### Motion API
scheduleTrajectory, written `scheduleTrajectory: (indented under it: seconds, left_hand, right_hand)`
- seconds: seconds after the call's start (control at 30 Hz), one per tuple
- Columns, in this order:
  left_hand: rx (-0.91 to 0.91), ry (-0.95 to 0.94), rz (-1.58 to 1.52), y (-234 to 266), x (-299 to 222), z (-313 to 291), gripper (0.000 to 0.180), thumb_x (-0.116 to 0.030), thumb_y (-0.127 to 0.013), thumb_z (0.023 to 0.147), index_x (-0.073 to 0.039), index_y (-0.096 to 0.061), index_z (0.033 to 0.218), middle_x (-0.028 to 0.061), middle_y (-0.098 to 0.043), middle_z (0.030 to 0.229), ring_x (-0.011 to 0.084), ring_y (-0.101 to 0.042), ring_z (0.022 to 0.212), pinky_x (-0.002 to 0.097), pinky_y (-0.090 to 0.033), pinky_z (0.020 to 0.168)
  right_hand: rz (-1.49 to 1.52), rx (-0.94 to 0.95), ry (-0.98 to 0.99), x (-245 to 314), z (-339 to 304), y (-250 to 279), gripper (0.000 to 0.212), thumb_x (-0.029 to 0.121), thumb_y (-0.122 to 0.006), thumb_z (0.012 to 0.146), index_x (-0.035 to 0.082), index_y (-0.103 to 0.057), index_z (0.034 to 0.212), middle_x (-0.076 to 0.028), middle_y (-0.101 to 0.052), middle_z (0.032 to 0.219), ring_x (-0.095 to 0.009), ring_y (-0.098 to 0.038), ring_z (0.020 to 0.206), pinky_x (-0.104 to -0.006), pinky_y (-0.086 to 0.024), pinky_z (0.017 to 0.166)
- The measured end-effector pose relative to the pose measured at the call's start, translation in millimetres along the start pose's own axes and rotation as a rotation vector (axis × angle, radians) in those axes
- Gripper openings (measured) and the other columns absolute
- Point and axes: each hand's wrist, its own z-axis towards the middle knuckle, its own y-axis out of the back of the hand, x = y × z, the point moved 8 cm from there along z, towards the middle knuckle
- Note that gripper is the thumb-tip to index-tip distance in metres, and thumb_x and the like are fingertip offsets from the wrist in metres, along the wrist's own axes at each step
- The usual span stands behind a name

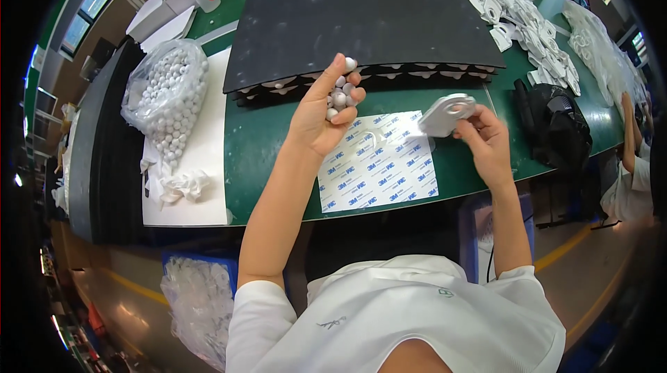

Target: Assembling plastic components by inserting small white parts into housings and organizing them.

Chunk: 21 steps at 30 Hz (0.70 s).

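My left hand (pixel 325 109) is raised over the bench, its fingers curled round several small white balls (pixel 340 99). One more ball (pixel 350 64) sits up at the thumb and fingertip. In my right hand (pixel 486 140) is a flat white plastic part (pixel 445 117) with a round hole near one end, pinched at its edge between thumb and fingers. Below and between both hands lies a white adhesive backing sheet (pixel 389 178) with repeated blue print. A clear, faint curved piece shows on its upper half.
Behind the hands stands a stack of black foam sheets (pixel 361 18) with white parts between layers. At left, a clear bag of white balls (pixel 170 88) rests on white board (pixel 187 209). White parts (pixel 521 18) are heaped at right, near a black mesh bag (pixel 556 123). Another person's arm (pixel 629 130) shows far right.
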Motion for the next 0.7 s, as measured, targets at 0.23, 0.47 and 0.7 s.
scheduleTrajectory:
  seconds: [0.23,0.47,0.7]
  left_hand:
    - [0.071,-0.001,-0.035,0,-1,0,0.025,-0.024,-0.059,0.086,-0.004,-0.053,0.099,0.0058,-0.053,0.082,0.0105,-0.050,0.065,0.0143,-0.028,0.032]
    - [0.021,-0.056,0.032,-4,-2,-1,0.026,-0.009,-0.061,0.082,-0.005,-0.053,0.106,0.0088,-0.054,0.093,0.0102,-0.050,0.068,0.0145,-0.029,0.034]
    - [0.016,-0.072,0.057,-1,0,-2,0.026,-0.011,-0.064,0.081,-0.006,-0.054,0.104,0.0073,-0.052,0.091,0.0096,-0.048,0.068,0.0141,-0.028,0.035]
  right_hand:
    - [0.090,0.190,-0.075,-9,-2,-68,0.013,0.001,-0.050,0.087,0.001,-0.051,0.100,-0.004,-0.059,0.089,-0.007,-0.055,0.081,-0.0221,-0.045,0.073]
    - [-0.026,0.221,-0.058,-15,1,-79,0.010,0.004,-0.049,0.088,0.002,-0.049,0.098,-0.002,-0.058,0.087,-0.006,-0.052,0.078,-0.0203,-0.042,0.070]
    - [-0.040,0.163,-0.011,-10,0,-77,0.010,0.005,-0.048,0.089,0.003,-0.049,0.099,-0.002,-0.057,0.085,-0.005,-0.051,0.077,-0.0195,-0.042,0.068]
